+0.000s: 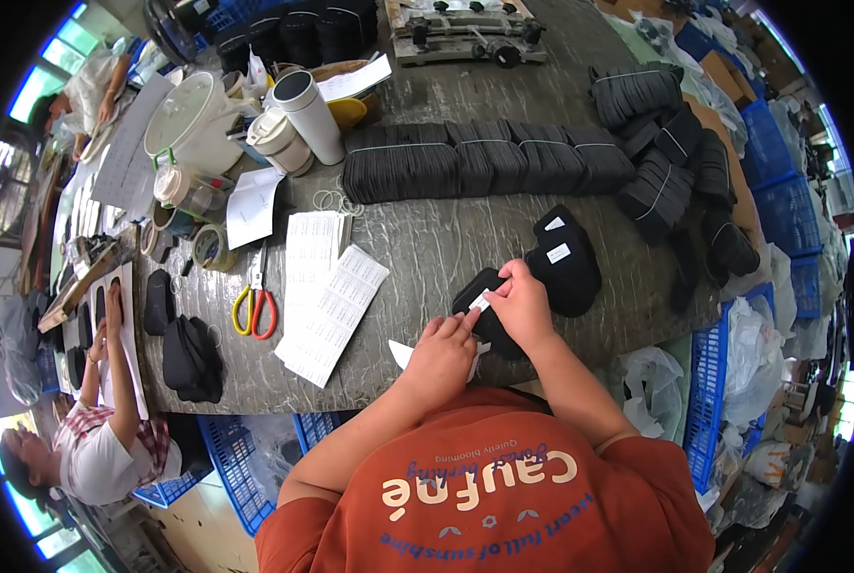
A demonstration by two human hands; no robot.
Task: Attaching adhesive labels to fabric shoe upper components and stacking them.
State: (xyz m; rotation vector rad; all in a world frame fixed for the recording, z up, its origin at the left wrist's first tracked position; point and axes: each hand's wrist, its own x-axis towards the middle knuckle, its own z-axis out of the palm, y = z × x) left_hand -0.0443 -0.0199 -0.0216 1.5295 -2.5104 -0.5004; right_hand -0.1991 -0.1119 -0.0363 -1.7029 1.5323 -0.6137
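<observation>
A black padded piece (491, 336) with a rounded end lies in front of me near the table's edge, a small white label (480, 301) on its surface. My left hand (438, 358) rests over the piece's near side, fingertips at the label. White paper (401, 352) sticks out on both sides of that hand, gripped under its curled fingers; the thumb is hidden. Thumb and forefinger of my right hand (522, 307) are pinched together at the label's upper end. Just beyond, more black pieces (572, 272) overlap, with white labels on them.
Left of my hands lie printed label sheets (326, 306) and scissors (256, 304) with red and yellow handles. Banded black stacks (489, 160) run across the table. Cups, a tumbler (309, 116) and tape rolls (214, 248) stand far left. Another person (112, 430) works at left. Blue crates (708, 382) flank the table.
</observation>
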